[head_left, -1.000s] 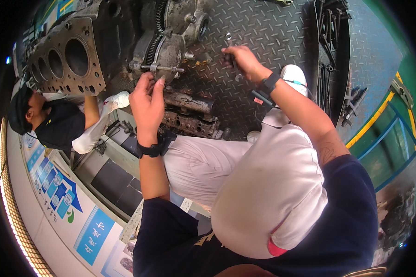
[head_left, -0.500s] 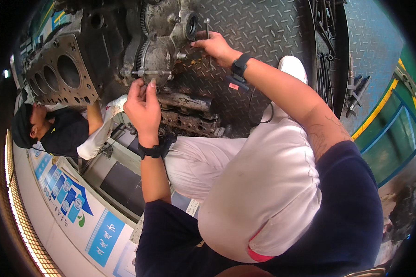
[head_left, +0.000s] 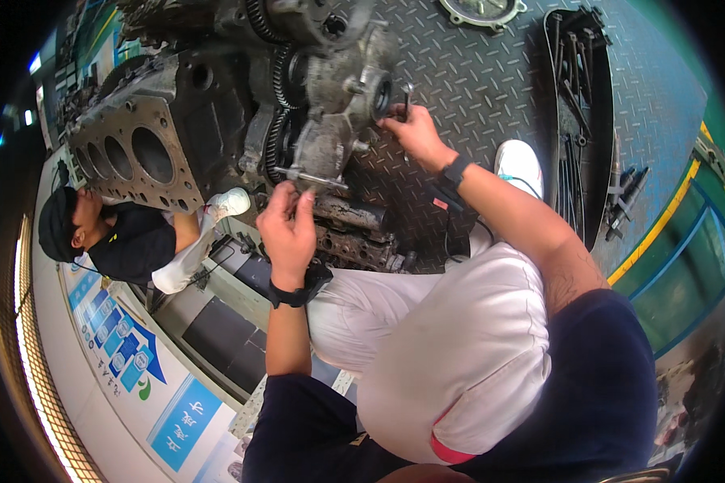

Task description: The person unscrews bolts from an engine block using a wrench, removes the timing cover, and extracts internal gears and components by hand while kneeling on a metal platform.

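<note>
My right hand (head_left: 423,138) is closed around a thin wrench (head_left: 408,90), whose head sticks up above the fingers. It is beside the round opening of a grey metal engine housing (head_left: 324,133). My left hand (head_left: 288,233) is at the housing's lower end, its fingers half curled and the thumb standing apart. Just above those fingertips a long bolt (head_left: 318,179) lies across the housing edge, and I cannot make out firm contact with it. Toothed gears (head_left: 278,145) show along the housing's left side.
An engine block (head_left: 141,153) with several round bores stands at left, a crouching person (head_left: 129,237) below it. A cylinder head (head_left: 354,245) lies near my knee. A long dark tray (head_left: 568,161) of rods is at right, and a round metal cover (head_left: 483,10) is on the patterned floor.
The view has shifted, so the engine and both hands appear lower and further right. My left thumb and fingers have spread slightly beneath the bolt. The wrench is still in my right hand.
</note>
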`<state>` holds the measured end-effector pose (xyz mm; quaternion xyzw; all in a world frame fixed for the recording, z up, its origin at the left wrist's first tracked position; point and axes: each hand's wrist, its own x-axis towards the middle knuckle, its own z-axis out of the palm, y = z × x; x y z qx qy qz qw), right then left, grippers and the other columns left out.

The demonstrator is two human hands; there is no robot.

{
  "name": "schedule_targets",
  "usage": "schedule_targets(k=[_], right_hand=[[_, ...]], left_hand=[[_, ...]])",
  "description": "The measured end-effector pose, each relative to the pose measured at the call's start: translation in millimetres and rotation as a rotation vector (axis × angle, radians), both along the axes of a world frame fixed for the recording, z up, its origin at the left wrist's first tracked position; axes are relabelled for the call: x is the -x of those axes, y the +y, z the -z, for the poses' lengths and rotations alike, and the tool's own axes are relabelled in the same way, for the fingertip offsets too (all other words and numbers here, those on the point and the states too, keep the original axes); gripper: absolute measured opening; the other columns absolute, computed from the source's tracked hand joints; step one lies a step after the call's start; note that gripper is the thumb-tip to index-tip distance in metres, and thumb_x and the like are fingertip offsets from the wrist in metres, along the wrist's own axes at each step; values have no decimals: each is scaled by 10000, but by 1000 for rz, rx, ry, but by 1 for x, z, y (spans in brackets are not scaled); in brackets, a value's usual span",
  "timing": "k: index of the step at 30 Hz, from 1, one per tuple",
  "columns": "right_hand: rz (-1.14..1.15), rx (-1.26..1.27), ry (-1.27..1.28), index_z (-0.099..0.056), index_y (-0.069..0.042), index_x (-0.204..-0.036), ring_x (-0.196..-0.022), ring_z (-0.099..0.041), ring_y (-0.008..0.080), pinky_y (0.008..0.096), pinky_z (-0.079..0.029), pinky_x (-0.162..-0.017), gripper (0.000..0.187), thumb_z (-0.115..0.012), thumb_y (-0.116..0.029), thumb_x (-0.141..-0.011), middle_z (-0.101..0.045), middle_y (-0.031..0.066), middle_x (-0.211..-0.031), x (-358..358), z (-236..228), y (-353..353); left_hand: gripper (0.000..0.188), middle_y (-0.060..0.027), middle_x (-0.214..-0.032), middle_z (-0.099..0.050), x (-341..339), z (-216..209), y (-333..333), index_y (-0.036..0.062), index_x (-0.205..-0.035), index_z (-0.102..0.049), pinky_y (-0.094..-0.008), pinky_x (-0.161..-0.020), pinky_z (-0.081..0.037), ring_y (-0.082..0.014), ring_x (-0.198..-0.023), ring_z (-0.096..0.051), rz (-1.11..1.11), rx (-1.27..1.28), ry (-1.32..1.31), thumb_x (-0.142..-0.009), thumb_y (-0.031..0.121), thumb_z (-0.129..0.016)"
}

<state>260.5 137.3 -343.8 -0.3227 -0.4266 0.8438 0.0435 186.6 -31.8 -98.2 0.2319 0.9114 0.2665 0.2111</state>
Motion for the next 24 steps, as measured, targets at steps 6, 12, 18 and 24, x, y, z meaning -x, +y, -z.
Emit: schedule_targets(k=[6,12,18,24], right_hand=[[-22,76,-82,-708,27,-977,-639,-571,87,287,-446,-559,95,-665,-36,-921,-670,18,-779,-34,0,-11],[-132,141,-106,-716,13,-981,-631,-547,65,250,-417,-555,101,-632,0,-926,-689,10,-810,-57,-14,6],[-250,65,-64,-729,18,-1024,-760,-625,91,262,-495,-693,127,-712,-19,-903,-717,14,-868,-69,-17,12],[141,-168,-332,-717,-34,-898,-593,-565,96,253,-408,-508,97,-704,-129,-888,-635,0,-750,-71,-5,93]], left_hand=[[177,-193,-864,-727,-19,-13,38,-32,-1056,-669,-368,-659,-555,-319,-740,-741,205,41,60,-931,86,-712],[186,-188,-865,-724,-37,-21,48,-18,-1043,-678,-385,-621,-544,-360,-725,-720,363,39,101,-893,74,-738],[178,-205,-895,-723,-39,-33,47,-6,-1069,-673,-412,-636,-545,-383,-736,-707,318,120,78,-917,82,-705],[188,-219,-895,-714,-44,-52,20,-1,-1083,-675,-466,-642,-538,-426,-767,-687,220,195,70,-924,98,-690]])
